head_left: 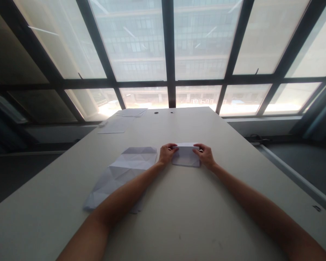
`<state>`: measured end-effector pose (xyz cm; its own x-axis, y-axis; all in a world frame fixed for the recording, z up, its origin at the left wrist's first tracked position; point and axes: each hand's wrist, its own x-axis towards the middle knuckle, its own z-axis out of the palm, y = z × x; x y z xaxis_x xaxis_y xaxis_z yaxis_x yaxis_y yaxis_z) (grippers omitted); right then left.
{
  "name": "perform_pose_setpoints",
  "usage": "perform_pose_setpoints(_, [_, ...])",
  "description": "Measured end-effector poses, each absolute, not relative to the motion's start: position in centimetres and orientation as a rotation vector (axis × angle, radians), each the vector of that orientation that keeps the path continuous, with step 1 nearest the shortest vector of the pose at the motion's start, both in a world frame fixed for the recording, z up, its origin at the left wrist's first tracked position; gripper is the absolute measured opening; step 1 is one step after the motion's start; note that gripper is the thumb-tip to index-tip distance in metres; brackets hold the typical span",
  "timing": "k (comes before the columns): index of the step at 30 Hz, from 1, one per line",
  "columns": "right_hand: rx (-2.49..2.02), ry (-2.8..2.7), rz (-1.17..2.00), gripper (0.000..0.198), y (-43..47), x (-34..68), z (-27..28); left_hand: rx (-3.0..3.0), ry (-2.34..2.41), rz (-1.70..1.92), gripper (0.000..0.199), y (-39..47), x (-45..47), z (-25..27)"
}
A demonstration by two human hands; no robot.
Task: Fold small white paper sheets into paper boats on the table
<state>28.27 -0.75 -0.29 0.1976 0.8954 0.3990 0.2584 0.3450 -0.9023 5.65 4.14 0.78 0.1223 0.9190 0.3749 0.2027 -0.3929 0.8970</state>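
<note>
A small folded sheet of white paper [186,156] is between my two hands, low over the white table. My left hand [167,153] pinches its upper left edge between thumb and fingers. On the opposite side, my right hand [205,155] pinches the upper right edge the same way. The paper's top strip bends along a crease between the hands. Left of my left hand lies a larger creased sheet of paper [125,168], partly covered by my left forearm.
The white table [190,210] stretches to the windows [141,43]. Flat papers [112,126] lie at its far left. Two dark holes [156,112] mark the far end. A small dark object [316,208] is near the right edge, and a cable [259,138] lies beyond it.
</note>
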Motion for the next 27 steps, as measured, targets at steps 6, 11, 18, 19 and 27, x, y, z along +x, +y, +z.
perform_pose_setpoints(6, [-1.156, -1.346, 0.328, 0.028, -0.5, 28.6, -0.1, 1.911, 1.022, 1.451, 0.022, 3.8, 6.0, 1.4])
perform_pose_setpoints(11, [-1.105, -1.259, 0.537, 0.032, -0.7, 28.0, -0.2, 1.785, 0.962, 1.345, 0.031, 3.0, 6.4, 1.3])
perform_pose_setpoints(18, [-1.275, -1.271, 0.63, 0.037, -0.9, 27.9, -0.7, 1.868, 1.058, 1.209, 0.023, 3.3, 6.4, 0.6])
perform_pose_setpoints(19, [-1.313, -1.288, 0.621, 0.037, -0.8, 27.9, -0.9, 1.947, 1.098, 1.221, 0.021, 3.4, 6.3, 0.4])
perform_pose_setpoints(27, [-1.55, -1.551, 0.317, 0.035, -1.1, 27.4, -1.1, 2.75, 0.797, 0.607, 0.046, 2.1, 6.4, 0.2])
